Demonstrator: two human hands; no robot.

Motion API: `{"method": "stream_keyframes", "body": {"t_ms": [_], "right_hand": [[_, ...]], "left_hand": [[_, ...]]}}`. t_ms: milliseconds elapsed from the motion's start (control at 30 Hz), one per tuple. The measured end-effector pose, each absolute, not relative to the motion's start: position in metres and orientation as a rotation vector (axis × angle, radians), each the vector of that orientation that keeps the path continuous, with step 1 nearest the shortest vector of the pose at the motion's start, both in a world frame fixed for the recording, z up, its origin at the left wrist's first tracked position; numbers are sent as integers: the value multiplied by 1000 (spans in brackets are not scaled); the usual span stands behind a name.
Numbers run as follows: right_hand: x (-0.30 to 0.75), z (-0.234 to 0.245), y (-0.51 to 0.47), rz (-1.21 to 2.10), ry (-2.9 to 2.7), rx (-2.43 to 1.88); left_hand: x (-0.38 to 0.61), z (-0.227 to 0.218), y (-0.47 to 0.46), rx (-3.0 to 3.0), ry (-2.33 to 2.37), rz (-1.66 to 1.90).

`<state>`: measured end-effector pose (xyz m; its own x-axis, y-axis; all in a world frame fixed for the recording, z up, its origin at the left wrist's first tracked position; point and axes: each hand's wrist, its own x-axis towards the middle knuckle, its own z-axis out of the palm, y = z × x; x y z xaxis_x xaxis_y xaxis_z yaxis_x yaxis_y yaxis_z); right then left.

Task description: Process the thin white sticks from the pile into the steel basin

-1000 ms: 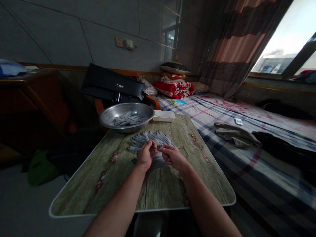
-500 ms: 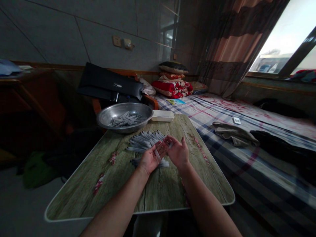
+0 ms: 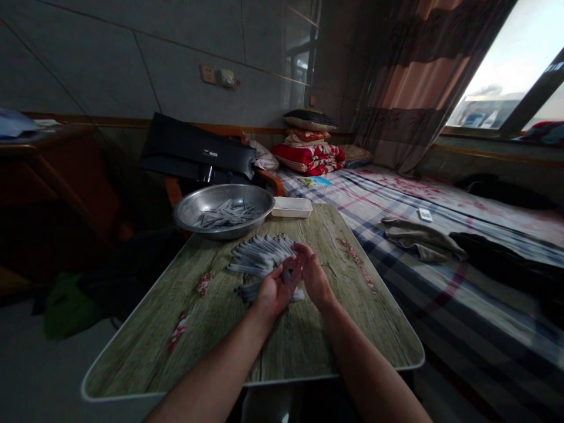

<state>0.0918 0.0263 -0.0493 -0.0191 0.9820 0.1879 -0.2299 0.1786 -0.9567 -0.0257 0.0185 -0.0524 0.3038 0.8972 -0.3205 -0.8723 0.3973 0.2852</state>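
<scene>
Over the wood-grain surface [image 3: 145, 346], two bare forearms reach in from the near edge, and from where I stand the hands have just drawn closer together. A moment ago they lay wider apart and more open. Now the left hand [image 3: 275, 295] turns palm-up beside the fanned pile of slim grey-and-white sticks [image 3: 259, 255], with its fingers [image 3: 267, 288] curled slightly inward. One stick may lie across that palm, though the overlap hides whether it is pinched. The right hand [image 3: 314, 276] leans toward it, its fingers [image 3: 300, 254] loosely curved and close together, apparently holding nothing. More sticks lie heaped in a steel basin [image 3: 220, 231] at the far end of the surface, next to a white plastic tray [image 3: 291, 207]. To the right, a folded khaki cloth [image 3: 420, 238] rests on a plaid-sheeted bed [image 3: 453, 305].
</scene>
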Motion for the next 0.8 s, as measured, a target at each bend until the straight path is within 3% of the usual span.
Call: {"method": "stream_keyframes", "body": {"t_ms": [467,733,800], "right_hand": [[111,-58,41,709,-1306,-1104],[111,-62,43,680,-1349,-1119],[112,-62,44,691,-1361,-1125]], "left_hand": [[-42,7,19,-91,741,1274],[-93,71,93,-7,942,1492],[-115,89,119,251,1020,1599]]}}
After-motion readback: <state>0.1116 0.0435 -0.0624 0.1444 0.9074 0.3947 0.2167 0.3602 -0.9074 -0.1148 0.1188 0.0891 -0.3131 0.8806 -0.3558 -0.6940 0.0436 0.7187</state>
